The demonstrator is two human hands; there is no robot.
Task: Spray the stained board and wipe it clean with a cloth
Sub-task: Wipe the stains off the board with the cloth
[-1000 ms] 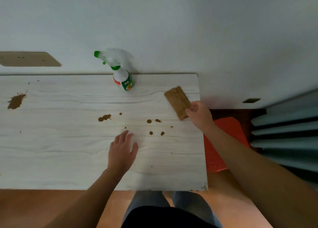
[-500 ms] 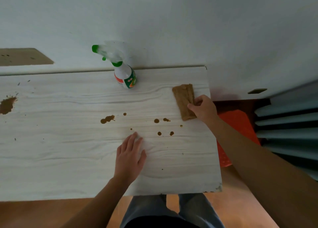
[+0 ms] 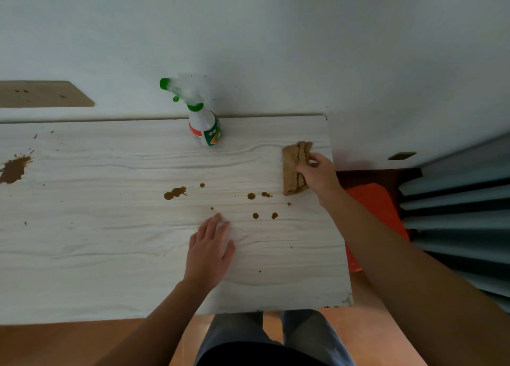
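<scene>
The whitewashed wooden board [image 3: 110, 241] lies flat and fills most of the view. Brown stains [image 3: 175, 192] dot its middle, and a bigger smear [image 3: 13, 169] sits at the far left. A white spray bottle [image 3: 204, 125] with a green nozzle stands upright at the board's far edge against the wall. My right hand [image 3: 317, 175] grips a folded brown cloth [image 3: 292, 169] that rests on the board near its right edge, just right of the middle stains. My left hand [image 3: 210, 251] lies flat on the board, fingers spread, below the stains.
A white wall rises behind the board. An orange mat [image 3: 378, 213] lies on the floor past the board's right edge, with grey-blue slats [image 3: 455, 208] beyond it. My legs [image 3: 270, 335] and the wooden floor show under the near edge.
My right hand has closed more fully over the cloth, which is now bunched and turned upright. My left hand has stayed flat on the board. The camera has shifted a little.
</scene>
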